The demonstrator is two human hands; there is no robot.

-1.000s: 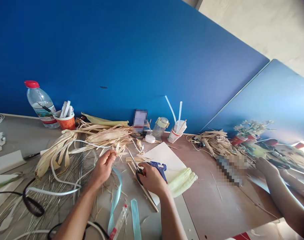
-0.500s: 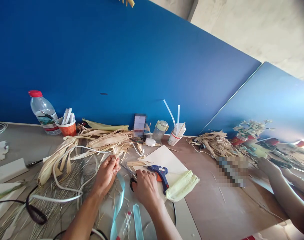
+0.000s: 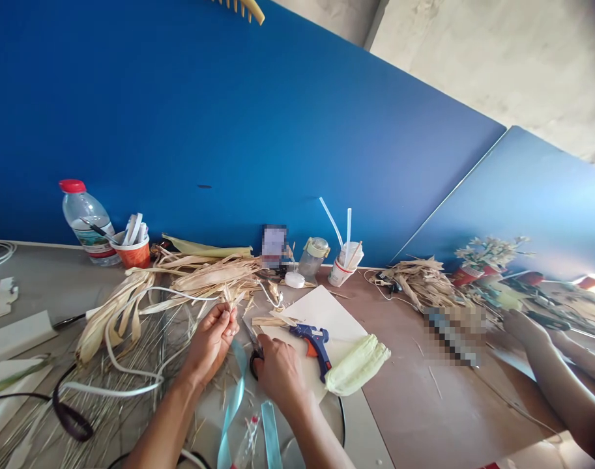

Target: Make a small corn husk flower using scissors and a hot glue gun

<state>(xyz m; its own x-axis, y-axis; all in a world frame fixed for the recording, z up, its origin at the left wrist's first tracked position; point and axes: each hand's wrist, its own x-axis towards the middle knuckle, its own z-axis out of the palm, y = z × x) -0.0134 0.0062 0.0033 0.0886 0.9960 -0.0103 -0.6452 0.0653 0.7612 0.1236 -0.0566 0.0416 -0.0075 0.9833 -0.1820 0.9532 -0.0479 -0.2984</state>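
Note:
My left hand (image 3: 212,340) is closed in a pinch on a small bundle of dried corn husk strips (image 3: 232,296) that sticks up above the fingers. My right hand (image 3: 276,371) is closed on black-handled scissors (image 3: 252,344), whose blades point up and left toward the husk bundle. A blue hot glue gun (image 3: 315,340) lies on a white sheet (image 3: 326,311) just right of my right hand. A pale green husk (image 3: 358,365) lies beside it. A light blue ribbon (image 3: 233,397) runs down between my forearms.
A pile of dried husks (image 3: 180,280) and a white cable (image 3: 131,384) cover the left table. A water bottle (image 3: 87,221), an orange cup (image 3: 132,251), a jar (image 3: 313,255) and a paper cup with glue sticks (image 3: 343,260) stand along the blue wall. Another person's arm (image 3: 551,371) rests at the right.
My right hand has moved left with the scissors, away from the glue gun and closer to my left hand. The left hand has kept its hold on the husk bundle.

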